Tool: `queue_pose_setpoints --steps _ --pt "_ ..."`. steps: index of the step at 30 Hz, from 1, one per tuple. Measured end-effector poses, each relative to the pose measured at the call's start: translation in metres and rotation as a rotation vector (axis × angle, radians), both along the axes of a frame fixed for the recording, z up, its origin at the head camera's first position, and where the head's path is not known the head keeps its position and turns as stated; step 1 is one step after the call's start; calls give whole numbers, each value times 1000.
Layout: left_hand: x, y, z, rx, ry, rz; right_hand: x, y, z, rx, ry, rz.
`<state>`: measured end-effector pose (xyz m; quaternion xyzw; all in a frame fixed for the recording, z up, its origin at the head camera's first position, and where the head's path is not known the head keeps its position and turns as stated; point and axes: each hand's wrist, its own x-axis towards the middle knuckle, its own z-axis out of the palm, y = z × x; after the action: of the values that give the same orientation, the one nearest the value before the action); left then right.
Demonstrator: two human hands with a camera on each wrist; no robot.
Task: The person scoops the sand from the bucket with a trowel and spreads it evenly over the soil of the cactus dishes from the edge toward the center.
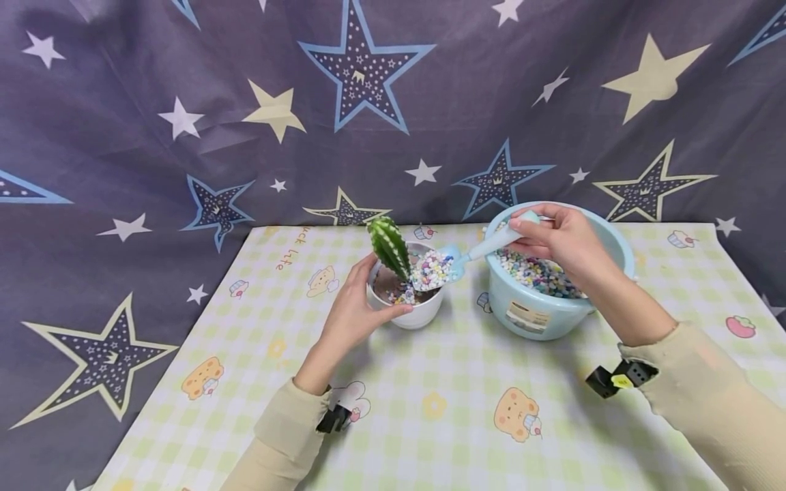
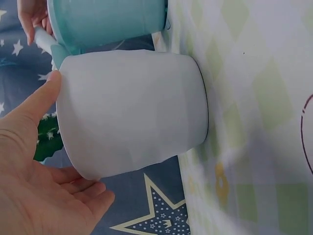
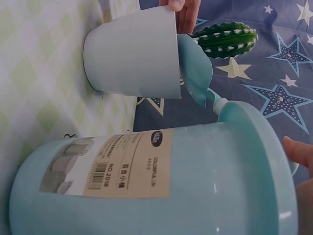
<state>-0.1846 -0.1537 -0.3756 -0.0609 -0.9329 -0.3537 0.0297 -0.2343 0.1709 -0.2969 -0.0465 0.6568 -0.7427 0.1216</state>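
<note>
A white flowerpot (image 1: 416, 316) stands on the table with a green cactus (image 1: 389, 247) rising from it. My left hand (image 1: 356, 301) holds the pot from the left, thumb at the near rim and fingers round the far side. In my right hand (image 1: 561, 242) is the handle of a light blue toy trowel (image 1: 499, 240), gripped from above. The trowel's blade, heaped with small multicoloured pebbles (image 1: 432, 269), reaches over the pot's rim beside the cactus. Some pebbles lie inside the pot at the cactus's base. In the right wrist view the blade (image 3: 195, 68) tilts at the pot's mouth.
A light blue bucket (image 1: 540, 320) with a paper label stands right of the pot, partly filled with the same pebbles, under my right forearm. The table wears a green checked cloth (image 1: 430, 443) with cartoon prints. Behind it hangs a dark star-patterned curtain (image 1: 233, 54).
</note>
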Motion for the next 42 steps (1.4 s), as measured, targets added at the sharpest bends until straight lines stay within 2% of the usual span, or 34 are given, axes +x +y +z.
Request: queue_pose_setpoints --steps 11,18,29,42 --pt "2 3 -2 -18 33 22 1 -6 -1 -39 16 2" --pt "3 4 -1 -24 29 38 1 -8 0 -36 18 0" --pt "0 -2 -2 5 -3 -20 1 -8 1 1 24 1" --pt "2 1 -5 10 18 1 0 -8 4 13 10 10"
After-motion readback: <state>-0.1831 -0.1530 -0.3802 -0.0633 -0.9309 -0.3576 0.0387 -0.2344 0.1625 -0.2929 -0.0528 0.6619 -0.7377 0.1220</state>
